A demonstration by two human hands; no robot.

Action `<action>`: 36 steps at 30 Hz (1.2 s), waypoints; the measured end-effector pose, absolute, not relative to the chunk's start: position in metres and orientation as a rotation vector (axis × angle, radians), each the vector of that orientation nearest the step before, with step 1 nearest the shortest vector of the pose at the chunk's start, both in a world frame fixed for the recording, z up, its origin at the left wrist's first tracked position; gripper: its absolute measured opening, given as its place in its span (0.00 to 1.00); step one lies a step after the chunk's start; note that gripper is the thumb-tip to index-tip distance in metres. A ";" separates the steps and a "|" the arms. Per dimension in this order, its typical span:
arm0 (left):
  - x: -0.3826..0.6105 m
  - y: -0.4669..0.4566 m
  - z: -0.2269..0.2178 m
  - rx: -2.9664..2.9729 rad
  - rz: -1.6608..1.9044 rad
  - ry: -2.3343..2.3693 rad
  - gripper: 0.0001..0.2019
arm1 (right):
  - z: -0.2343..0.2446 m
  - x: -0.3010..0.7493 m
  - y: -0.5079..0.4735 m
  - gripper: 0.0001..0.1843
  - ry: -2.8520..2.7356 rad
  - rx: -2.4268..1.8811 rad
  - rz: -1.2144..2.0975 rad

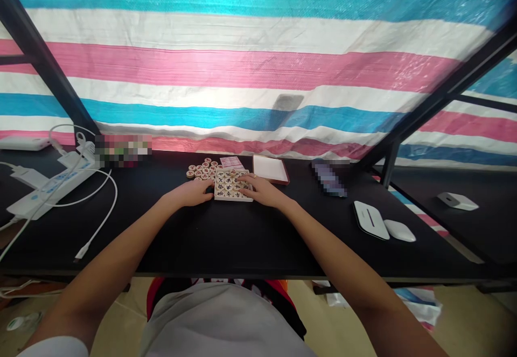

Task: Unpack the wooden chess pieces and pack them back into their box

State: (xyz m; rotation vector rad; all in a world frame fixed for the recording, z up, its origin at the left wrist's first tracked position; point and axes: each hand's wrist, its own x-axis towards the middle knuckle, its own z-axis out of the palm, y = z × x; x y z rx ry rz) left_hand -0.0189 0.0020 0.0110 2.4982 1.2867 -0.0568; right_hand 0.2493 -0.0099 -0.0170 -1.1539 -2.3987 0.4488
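Observation:
A shallow pale box (pixel 232 197) filled with round wooden chess pieces sits mid-table on the black table (pixel 242 238). My left hand (pixel 194 191) rests beside the box's left edge, fingers curled against it. My right hand (pixel 258 189) lies over the box's right side, fingers bent onto the pieces; whether it pinches one is hidden. Several loose round pieces (pixel 202 169) lie in a cluster just behind the box on the left.
A pink card (pixel 231 162) and a red-edged white lid (pixel 270 169) lie behind the box. A white power strip (pixel 48 184) with cables fills the left. Two white devices (pixel 370 220) sit at right. A striped tarp (pixel 258 66) hangs behind.

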 end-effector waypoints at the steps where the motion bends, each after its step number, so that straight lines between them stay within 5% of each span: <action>1: -0.019 0.002 0.011 2.503 -0.062 1.296 0.15 | -0.017 0.250 -0.010 0.21 -2.400 -1.154 0.450; 36: -0.016 0.000 0.010 2.578 -0.091 1.335 0.20 | -0.017 0.249 -0.010 0.21 -2.398 -1.172 0.448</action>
